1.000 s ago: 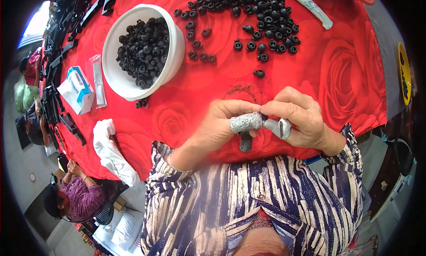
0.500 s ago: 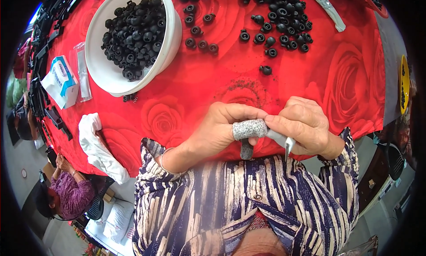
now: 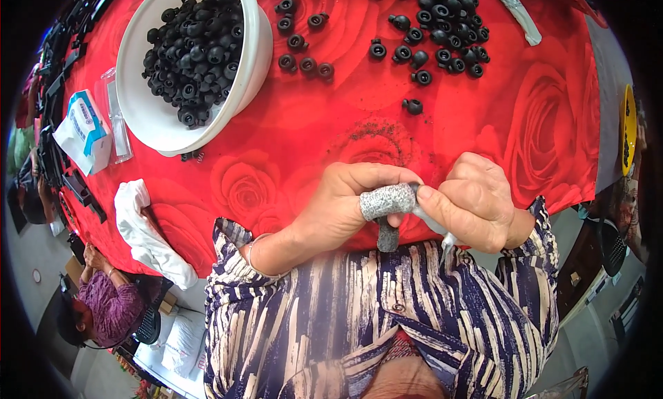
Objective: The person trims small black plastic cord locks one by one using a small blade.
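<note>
My left hand (image 3: 338, 192) is closed close to my body, with grey knitted sleeves (image 3: 387, 201) on two fingers. Its fingertips pinch a small black part (image 3: 415, 187), mostly covered by fingers. My right hand (image 3: 476, 202) is wrapped round a slim tool (image 3: 447, 239) with a pale end pointing down toward my shirt; its exact kind is unclear. The right thumb presses beside the black part. Beyond my hands, several round black plastic parts (image 3: 413, 107) with small side knobs lie loose, and dark crumbs (image 3: 376, 129) are scattered on the cloth.
A white bowl (image 3: 261, 67) full of such black parts stands at the far left. Left of it are a tissue box (image 3: 86, 136) and a clear plastic strip (image 3: 119, 122). White cloth (image 3: 141, 226) lies nearer. A red rose-patterned tablecloth (image 3: 545, 136) covers the table; another person (image 3: 114, 299) sits lower left.
The right hand has turned slightly, and its tool's tip has shifted a little downward. More of the black part shows between the fingertips. The bowl and left-side items sit slightly further left in view.
</note>
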